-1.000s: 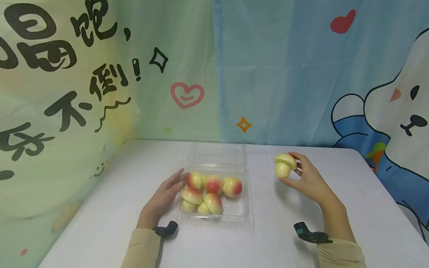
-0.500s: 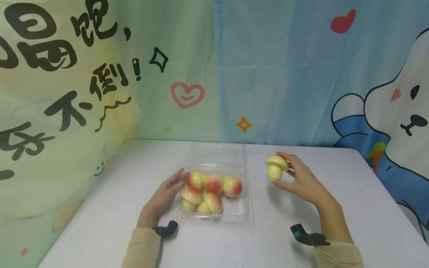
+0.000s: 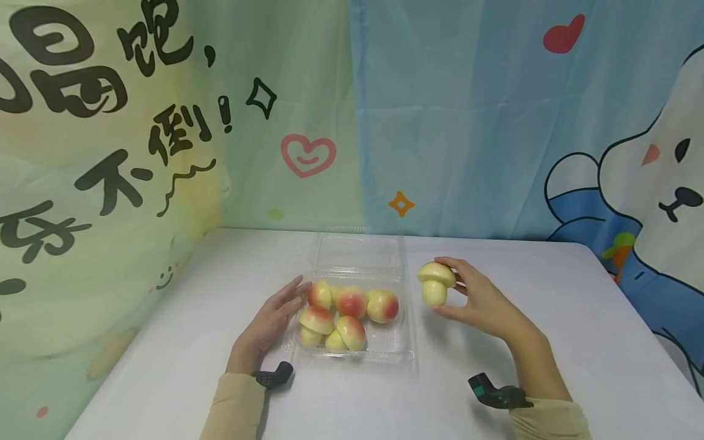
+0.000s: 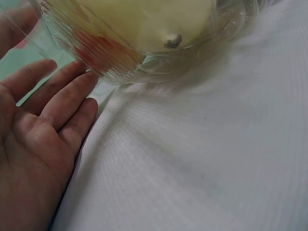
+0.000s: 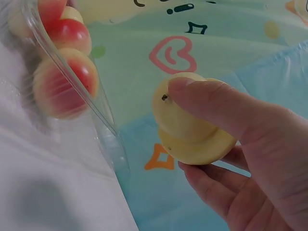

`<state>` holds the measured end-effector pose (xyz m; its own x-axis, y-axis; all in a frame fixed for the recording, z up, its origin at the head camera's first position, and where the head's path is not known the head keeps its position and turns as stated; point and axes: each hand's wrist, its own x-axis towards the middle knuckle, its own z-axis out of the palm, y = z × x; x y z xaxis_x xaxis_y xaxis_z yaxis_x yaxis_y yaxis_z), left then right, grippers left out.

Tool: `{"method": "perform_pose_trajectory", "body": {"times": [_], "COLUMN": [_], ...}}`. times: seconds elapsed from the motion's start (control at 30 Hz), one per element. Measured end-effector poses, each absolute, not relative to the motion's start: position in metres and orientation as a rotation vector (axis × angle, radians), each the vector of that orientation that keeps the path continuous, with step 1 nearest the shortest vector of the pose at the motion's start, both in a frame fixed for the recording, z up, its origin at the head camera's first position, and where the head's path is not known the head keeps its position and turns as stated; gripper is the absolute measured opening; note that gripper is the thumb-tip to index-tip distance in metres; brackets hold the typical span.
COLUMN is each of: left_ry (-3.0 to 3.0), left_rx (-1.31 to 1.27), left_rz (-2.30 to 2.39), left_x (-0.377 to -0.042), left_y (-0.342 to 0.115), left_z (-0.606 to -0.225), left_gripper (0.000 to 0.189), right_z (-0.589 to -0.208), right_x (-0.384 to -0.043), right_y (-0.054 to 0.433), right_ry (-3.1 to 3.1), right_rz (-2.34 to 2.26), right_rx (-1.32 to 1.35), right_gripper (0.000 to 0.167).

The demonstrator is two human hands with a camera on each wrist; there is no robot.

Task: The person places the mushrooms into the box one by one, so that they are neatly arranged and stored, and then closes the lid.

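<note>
A pale yellow toy mushroom [image 3: 436,282] is held above the table by my right hand [image 3: 486,302], just right of the clear plastic box [image 3: 389,346]. In the right wrist view, the thumb presses the stem end of the toy mushroom [image 5: 185,113] and the fingers support its cap. Several red-and-yellow toy mushrooms [image 3: 350,302] lie in the box, some on their sides; its front right part shows bare plastic. My left hand [image 3: 269,321] rests against the box's left side with loosely extended fingers [image 4: 72,96], seen touching the plastic wall in the left wrist view.
The box's transparent lid [image 3: 360,253] is folded back toward the printed curtain [image 3: 429,122], which hangs behind the table. A white cloth [image 3: 341,403] covers the table. Dark wrist cameras [image 3: 497,394] jut out near both cuffs.
My right hand has carried the pale yellow toy mushroom leftward and slightly nearer me, closer to the box. The left hand and the box have stayed in place.
</note>
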<state>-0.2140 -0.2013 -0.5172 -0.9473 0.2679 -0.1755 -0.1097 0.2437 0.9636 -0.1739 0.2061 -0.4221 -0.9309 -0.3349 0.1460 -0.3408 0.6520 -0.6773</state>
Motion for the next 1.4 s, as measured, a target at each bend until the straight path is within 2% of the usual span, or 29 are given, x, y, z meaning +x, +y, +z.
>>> {"method": "perform_pose_trajectory", "body": {"times": [0.27,0.53,0.87,1.4], "left_ry": [2.213,2.191,2.181,2.183], "left_rx": [0.178,0.173,0.17,0.17], "left_rz": [1.772,1.799,1.814,1.826], "left_x": [-0.213,-0.213,-0.212,-0.214], "left_y": [-0.202,-0.201,-0.2,-0.202], "left_z": [-0.513,-0.517,-0.515,-0.517], "left_gripper": [0.066,0.064,0.061,0.061], "right_z": [-0.423,-0.424,-0.427,-0.434], "right_x": [-0.173,-0.172,-0.169,-0.166], "right_y": [0.195,0.187,0.178,0.162], "right_ry": [-2.842,-2.789,-2.802,-2.805], "right_rz": [1.229,1.242,1.255,1.188], "right_rx": [0.694,0.842,0.875,0.98], "right_gripper": [0.08,0.084,0.077,0.079]}}
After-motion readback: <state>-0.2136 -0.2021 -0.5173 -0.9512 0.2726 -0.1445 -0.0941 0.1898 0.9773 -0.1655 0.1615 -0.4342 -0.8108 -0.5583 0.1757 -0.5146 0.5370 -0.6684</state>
